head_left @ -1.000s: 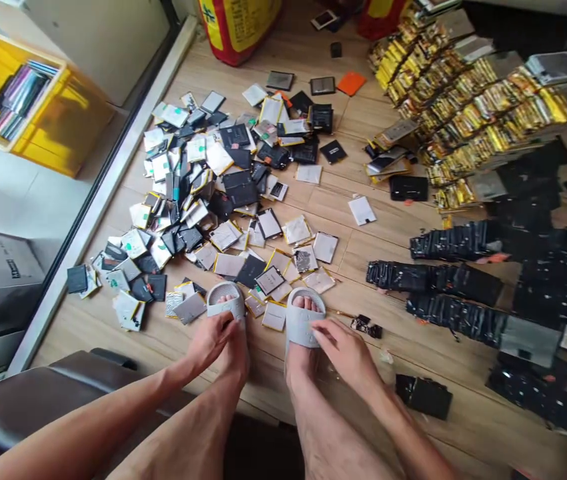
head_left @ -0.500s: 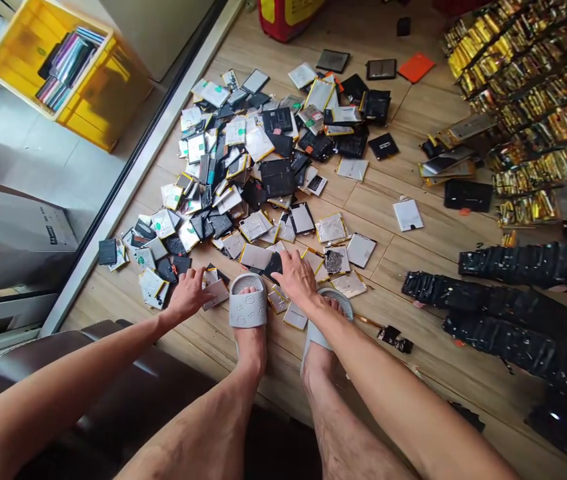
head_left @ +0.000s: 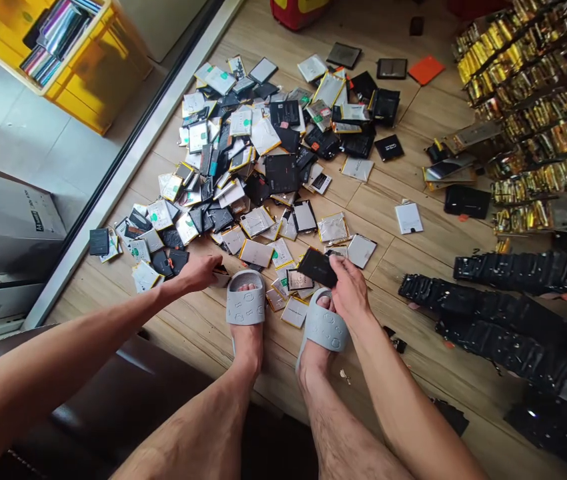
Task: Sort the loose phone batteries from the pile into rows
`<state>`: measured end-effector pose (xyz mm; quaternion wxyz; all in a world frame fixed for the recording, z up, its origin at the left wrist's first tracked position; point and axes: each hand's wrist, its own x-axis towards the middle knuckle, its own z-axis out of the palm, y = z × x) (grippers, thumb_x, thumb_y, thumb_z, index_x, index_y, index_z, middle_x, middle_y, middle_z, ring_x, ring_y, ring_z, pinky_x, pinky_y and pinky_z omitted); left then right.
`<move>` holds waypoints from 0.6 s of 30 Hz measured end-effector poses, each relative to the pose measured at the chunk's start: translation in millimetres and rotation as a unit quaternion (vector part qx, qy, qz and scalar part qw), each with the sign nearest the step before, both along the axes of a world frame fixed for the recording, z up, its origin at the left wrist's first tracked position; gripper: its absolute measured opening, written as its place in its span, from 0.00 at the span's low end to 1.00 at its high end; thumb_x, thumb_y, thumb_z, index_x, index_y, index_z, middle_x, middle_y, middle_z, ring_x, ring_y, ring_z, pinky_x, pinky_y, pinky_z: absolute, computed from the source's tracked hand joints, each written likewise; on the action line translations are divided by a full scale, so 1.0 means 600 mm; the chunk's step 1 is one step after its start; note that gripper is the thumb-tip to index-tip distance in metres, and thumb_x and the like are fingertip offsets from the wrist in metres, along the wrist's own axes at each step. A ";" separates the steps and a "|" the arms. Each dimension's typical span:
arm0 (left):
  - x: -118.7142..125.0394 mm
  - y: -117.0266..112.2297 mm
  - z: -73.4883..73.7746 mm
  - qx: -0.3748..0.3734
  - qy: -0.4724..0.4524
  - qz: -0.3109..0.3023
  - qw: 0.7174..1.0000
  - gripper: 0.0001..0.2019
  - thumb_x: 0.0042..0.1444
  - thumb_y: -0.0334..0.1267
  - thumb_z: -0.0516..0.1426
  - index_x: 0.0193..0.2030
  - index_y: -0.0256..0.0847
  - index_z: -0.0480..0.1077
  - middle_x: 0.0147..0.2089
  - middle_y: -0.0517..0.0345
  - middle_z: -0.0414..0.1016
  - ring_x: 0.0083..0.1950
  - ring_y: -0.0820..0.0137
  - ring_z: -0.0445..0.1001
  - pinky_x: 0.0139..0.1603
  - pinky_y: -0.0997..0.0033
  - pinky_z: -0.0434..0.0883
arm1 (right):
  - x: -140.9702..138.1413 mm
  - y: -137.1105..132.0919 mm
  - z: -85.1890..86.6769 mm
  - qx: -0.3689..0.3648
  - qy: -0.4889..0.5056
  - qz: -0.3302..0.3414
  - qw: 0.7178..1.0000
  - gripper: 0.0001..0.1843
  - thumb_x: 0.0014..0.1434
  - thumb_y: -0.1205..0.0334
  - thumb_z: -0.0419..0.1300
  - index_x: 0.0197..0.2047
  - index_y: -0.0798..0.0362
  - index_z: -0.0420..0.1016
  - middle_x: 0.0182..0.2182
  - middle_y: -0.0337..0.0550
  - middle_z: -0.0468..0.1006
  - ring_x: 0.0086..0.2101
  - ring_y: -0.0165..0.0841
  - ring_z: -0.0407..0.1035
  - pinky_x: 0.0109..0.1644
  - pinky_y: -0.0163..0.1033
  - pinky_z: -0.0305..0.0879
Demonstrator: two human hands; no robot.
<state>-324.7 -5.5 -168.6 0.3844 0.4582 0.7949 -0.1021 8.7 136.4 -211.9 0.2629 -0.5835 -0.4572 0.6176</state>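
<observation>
A flat black phone battery [head_left: 317, 267] is pinched in my right hand [head_left: 347, 283], raised just over the right slipper [head_left: 324, 325]. My left hand [head_left: 201, 272] is closed beside the left slipper [head_left: 246, 303], its fingers around a flat battery [head_left: 221, 275] that they mostly hide. Beyond both hands spreads a loose heap of phone batteries [head_left: 263, 137], silver, white and black, many with yellow edges. Close to my right hand lie a silver battery [head_left: 362, 251] and a dark-framed battery [head_left: 301, 279].
Rows of gold-edged batteries [head_left: 538, 127] stand on the right, with rows of black ones [head_left: 483, 300] nearer me. A yellow crate [head_left: 98, 80] sits past the door track [head_left: 128, 163] at upper left. An orange sheet [head_left: 426, 70] lies at the back. A dark leather seat [head_left: 113, 400] is at lower left.
My right hand has lifted the black battery from the heap and moved right with it. My left hand has shifted right and its fingers have closed. The view has shifted slightly.
</observation>
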 end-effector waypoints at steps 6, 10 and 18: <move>-0.023 0.014 0.040 0.187 -0.146 0.182 0.954 0.17 0.51 0.42 0.63 0.47 0.42 0.70 0.41 0.59 0.77 0.40 0.64 0.75 0.40 0.68 0.70 | -0.117 -0.005 0.015 0.138 -0.138 0.308 0.931 0.14 0.62 0.56 0.66 0.50 0.52 0.77 0.41 0.43 0.80 0.40 0.36 0.74 0.46 0.40 0.69; 0.014 -0.004 0.019 0.247 -0.276 0.160 0.915 0.21 0.59 0.42 0.60 0.58 0.41 0.72 0.53 0.48 0.80 0.53 0.57 0.77 0.56 0.56 0.73 | -0.198 -0.002 0.024 0.203 -0.281 0.458 0.818 0.33 0.60 0.60 0.70 0.65 0.52 0.67 0.58 0.56 0.73 0.44 0.40 0.76 0.47 0.42 0.69; 0.144 -0.053 -0.012 0.231 -0.125 -0.057 0.963 0.16 0.61 0.40 0.61 0.55 0.44 0.75 0.72 0.38 0.61 0.71 0.44 0.62 0.69 0.39 0.64 | -0.120 0.000 0.022 0.131 -0.290 0.360 0.877 0.05 0.65 0.59 0.64 0.42 0.50 0.78 0.39 0.42 0.82 0.38 0.36 0.74 0.41 0.38 0.62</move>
